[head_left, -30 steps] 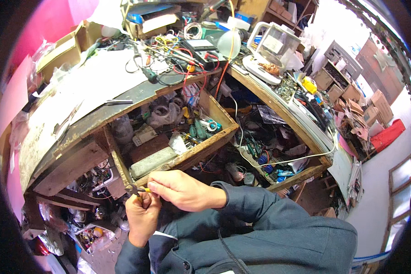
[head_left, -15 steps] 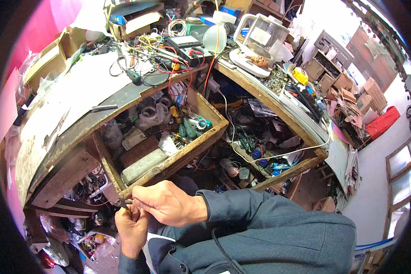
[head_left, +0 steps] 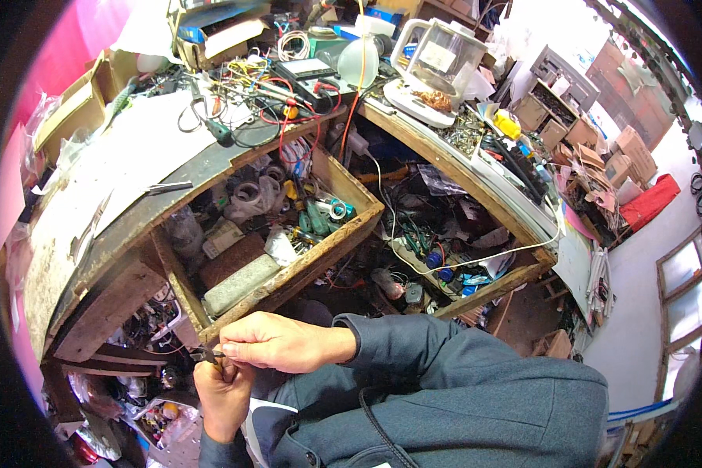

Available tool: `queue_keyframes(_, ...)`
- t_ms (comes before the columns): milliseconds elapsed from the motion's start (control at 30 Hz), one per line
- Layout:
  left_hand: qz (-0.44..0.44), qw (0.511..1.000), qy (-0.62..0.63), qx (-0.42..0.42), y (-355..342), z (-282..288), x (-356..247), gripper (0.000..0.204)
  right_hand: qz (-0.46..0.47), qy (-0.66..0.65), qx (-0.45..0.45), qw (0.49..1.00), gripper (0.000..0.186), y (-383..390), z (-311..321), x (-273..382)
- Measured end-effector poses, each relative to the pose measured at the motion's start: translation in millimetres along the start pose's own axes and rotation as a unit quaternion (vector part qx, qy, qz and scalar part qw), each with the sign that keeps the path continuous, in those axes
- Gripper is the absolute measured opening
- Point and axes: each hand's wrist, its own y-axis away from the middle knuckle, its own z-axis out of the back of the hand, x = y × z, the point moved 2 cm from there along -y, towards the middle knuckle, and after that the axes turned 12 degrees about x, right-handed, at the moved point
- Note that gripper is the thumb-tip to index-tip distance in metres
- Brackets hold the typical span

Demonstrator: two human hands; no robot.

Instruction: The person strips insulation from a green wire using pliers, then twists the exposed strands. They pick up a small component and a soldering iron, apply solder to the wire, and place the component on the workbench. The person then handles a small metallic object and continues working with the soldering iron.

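Note:
My left hand [head_left: 223, 396] is closed around a small dark metal tool whose head [head_left: 204, 354] looks like a pair of pliers. Its handles are hidden in the fist. Just above and to the right, my right hand [head_left: 277, 342] is pinched, with thumb and fingertips against the head of the tool. Whatever sits between those fingertips is too small to make out. Both hands are together in front of the near corner of an open wooden drawer [head_left: 304, 269].
The drawer holds green-handled screwdrivers [head_left: 317, 218], tape rolls and a grey block [head_left: 242, 287]. A second open drawer [head_left: 495, 287] is to its right, crossed by a white cable [head_left: 476, 264]. On the bench stand a multimeter-like black device [head_left: 308, 74] and a glass kettle [head_left: 441, 58].
My right hand has turned to lie flatter, its knuckles lower, while its fingertips stay at the tool. My left hand keeps its grip in nearly the same place. The view has shifted slightly.

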Motion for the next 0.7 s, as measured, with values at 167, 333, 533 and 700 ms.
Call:
queue_keyframes(167, 0.019, 0.998, 0.059, -0.033, -2.0, -3.8, 5.5, 0.021, 0.059, 0.118, -0.097, 0.986, 0.029, -5.1, -7.5, -5.0)
queue_keyframes(333, -0.056, 0.996, 0.042, -0.049, -16.4, -0.6, 3.3, 0.013, 0.038, 0.2, -0.139, 0.969, 0.024, -13.0, -1.5, 1.5)
queue_keyframes(533, -0.129, 0.985, 0.059, -0.097, -69.9, 0.0, -5.3, 0.069, 0.094, 0.407, -0.258, 0.871, 0.02, -31.2, 76.4, 48.7)
queue_keyframes(700, -0.07, 0.97, -0.228, -0.042, -87.6, -10.3, -3.3, 0.034, -0.01, 0.64, -0.34, 0.689, 0.027, -71.8, 166.4, 91.5)
